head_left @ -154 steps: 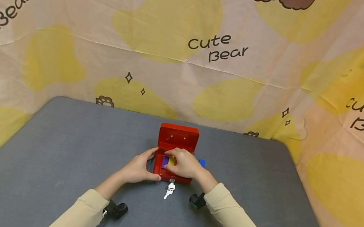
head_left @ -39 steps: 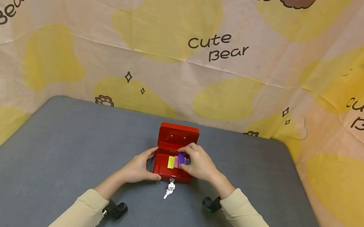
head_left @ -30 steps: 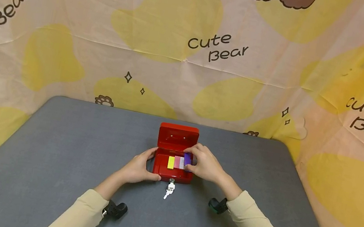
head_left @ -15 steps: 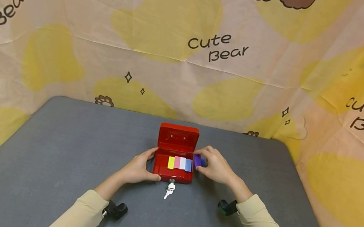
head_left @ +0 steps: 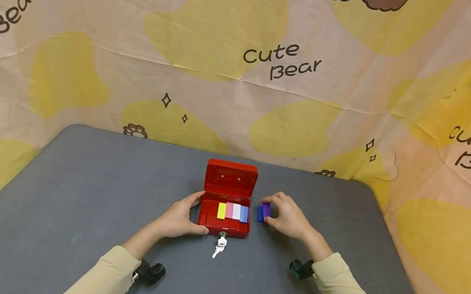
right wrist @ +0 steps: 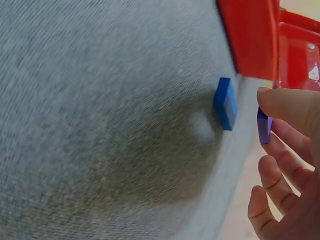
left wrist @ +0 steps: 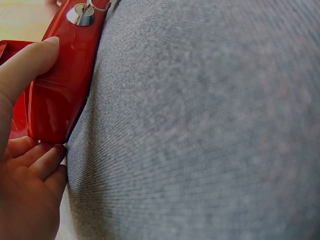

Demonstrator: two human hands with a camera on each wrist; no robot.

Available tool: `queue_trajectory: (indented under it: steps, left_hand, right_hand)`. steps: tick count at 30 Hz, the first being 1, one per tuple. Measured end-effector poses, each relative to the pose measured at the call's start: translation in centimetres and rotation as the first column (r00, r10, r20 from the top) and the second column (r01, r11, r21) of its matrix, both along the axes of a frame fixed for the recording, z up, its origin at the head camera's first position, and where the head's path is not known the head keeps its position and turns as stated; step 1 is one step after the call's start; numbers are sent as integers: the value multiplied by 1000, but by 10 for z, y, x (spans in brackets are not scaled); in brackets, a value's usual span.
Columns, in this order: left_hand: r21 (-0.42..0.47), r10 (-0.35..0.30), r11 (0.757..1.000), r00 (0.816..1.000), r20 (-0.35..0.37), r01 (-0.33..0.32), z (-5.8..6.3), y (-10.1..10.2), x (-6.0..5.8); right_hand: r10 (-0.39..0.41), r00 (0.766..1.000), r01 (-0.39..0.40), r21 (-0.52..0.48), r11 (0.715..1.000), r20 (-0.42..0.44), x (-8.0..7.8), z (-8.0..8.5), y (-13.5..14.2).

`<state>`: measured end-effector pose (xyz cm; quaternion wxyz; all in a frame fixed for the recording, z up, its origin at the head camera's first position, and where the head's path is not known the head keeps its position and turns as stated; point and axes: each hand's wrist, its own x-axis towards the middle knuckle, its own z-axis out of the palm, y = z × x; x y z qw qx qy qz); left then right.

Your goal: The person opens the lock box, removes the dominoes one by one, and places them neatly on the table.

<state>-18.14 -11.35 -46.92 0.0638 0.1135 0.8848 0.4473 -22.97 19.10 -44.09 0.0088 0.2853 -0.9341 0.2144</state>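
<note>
Small purple rectangular block [head_left: 267,210]: is pinched by the right hand [head_left: 289,218], just carried out of the glossy red open-lidded box [head_left: 237,231], held near a blue rectangular block [head_left: 260,214] on the grey table [head_left: 91,185]; box contents are thereby reduced to yellow, pink, white and light-blue blocks [head_left: 236,212]; box is held by the left hand [head_left: 178,219]

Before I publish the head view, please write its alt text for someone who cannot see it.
A person's right hand pinches a purple block near a blue block that rests on a grey table. The left hand grips an open red box holding four coloured blocks in a row.
</note>
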Motion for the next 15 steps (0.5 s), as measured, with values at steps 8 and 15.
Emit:
queue_trajectory:
  steps: [8, 15]
  left_hand:
    - [1, 0, 1000, 1000, 8, 0, 0, 0, 0]
    - [-5, 0, 1000, 1000, 11, 0, 0, 0, 0]
  right_hand:
    - [-41, 998, 40, 25, 999, 46, -1, -3, 4]
    - [-45, 998, 43, 50, 998, 43, 1, -7, 8]
